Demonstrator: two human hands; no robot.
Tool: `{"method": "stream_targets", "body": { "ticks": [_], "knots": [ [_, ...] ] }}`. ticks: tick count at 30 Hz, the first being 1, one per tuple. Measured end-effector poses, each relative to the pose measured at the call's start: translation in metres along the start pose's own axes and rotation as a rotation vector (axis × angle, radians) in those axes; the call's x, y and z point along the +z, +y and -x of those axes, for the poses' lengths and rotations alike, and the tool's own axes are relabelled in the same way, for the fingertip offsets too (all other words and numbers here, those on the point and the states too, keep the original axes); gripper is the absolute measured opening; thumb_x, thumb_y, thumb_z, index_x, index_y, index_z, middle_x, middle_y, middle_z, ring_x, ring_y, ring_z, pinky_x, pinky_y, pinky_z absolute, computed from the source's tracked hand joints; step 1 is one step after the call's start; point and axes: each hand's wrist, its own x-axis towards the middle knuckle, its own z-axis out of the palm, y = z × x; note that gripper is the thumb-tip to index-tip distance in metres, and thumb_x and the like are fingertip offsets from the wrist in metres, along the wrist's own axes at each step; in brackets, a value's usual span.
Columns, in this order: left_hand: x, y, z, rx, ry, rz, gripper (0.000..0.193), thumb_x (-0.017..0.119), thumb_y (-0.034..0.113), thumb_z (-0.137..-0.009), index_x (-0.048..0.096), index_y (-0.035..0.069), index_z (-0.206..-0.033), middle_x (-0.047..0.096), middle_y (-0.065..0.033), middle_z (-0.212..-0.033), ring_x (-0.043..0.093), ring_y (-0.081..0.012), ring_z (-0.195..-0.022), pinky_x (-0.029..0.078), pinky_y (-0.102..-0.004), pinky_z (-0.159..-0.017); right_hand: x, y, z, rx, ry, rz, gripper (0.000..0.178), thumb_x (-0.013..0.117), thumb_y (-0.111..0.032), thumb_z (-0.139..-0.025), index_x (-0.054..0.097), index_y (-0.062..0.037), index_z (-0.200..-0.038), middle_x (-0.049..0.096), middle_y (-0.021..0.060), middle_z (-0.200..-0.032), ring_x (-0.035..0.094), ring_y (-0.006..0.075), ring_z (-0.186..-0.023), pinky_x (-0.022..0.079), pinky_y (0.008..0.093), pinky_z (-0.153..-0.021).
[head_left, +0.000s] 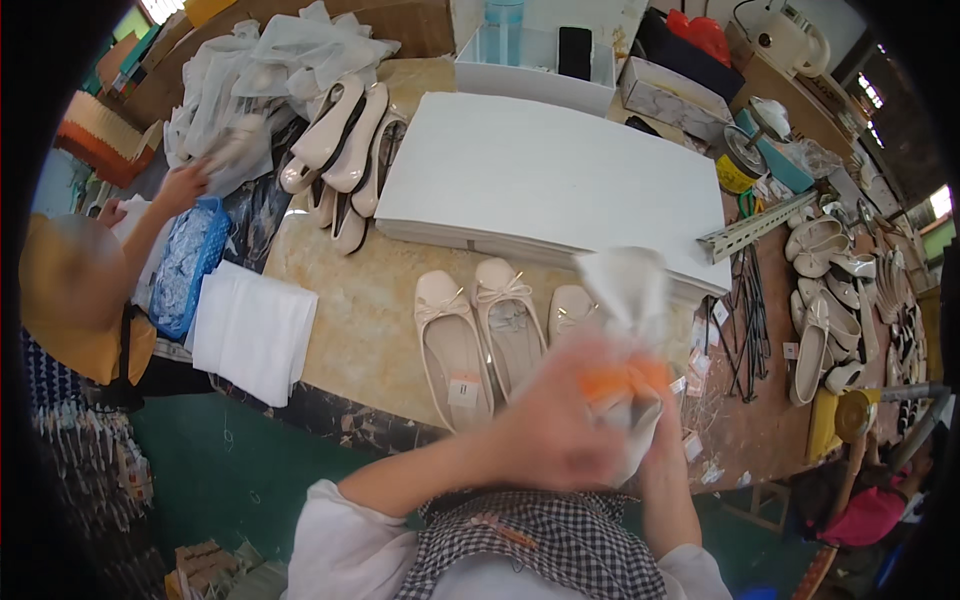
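Both my hands meet in front of my chest over the table's front edge. My left hand [565,415] is smeared by motion, and how its fingers are set does not show. A whitish thing [640,435] is in my right hand [662,420], too blurred to name. Close to both hands is a bright orange piece [620,380]. Above them rises a pale, sheet-like blur [628,285]. Just left of my hands stand two beige bow flats [455,345] [508,320], the left one with a tag inside. Another beige flat [572,308] is partly covered by my left hand.
A stack of white sheets [560,170] lies behind the shoes. More beige shoes pile up at back left [345,140] and right [825,320]. White sheets [252,325] lie beside a blue basket [190,265]. A co-worker's hand [180,185] holds a shoe at left.
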Motion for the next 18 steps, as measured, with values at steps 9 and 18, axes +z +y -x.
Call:
{"method": "stream_targets", "body": {
  "ticks": [9, 18],
  "knots": [
    [-0.031, -0.034, 0.082, -0.657, 0.538, -0.037, 0.039, 0.05, 0.015, -0.095, 0.044, 0.009, -0.133, 0.055, -0.0128, -0.12, 0.059, -0.0188, -0.096, 0.049, -0.0303, -0.077, 0.112, 0.053, -0.013, -0.566, -0.297, 1.372, 0.064, 0.073, -0.011, -0.076, 0.046, -0.0006, -0.133, 0.055, 0.016, -0.129, 0.053, 0.0252, -0.121, 0.042, 0.0363, -0.101],
    [0.004, -0.005, 0.14, -0.656, -0.128, -0.69, 0.051, 0.059, 0.038, -0.085, 0.06, -0.004, -0.113, 0.059, -0.0221, -0.116, 0.054, -0.0331, -0.113, 0.036, -0.0451, -0.103, 0.101, 0.09, -0.095, -0.482, -0.462, 1.778, 0.03, 0.068, -0.005, -0.071, 0.062, -0.0034, -0.1, 0.054, 0.0114, -0.103, 0.055, 0.0299, -0.099, 0.047, 0.035, -0.085]
  ]
}}
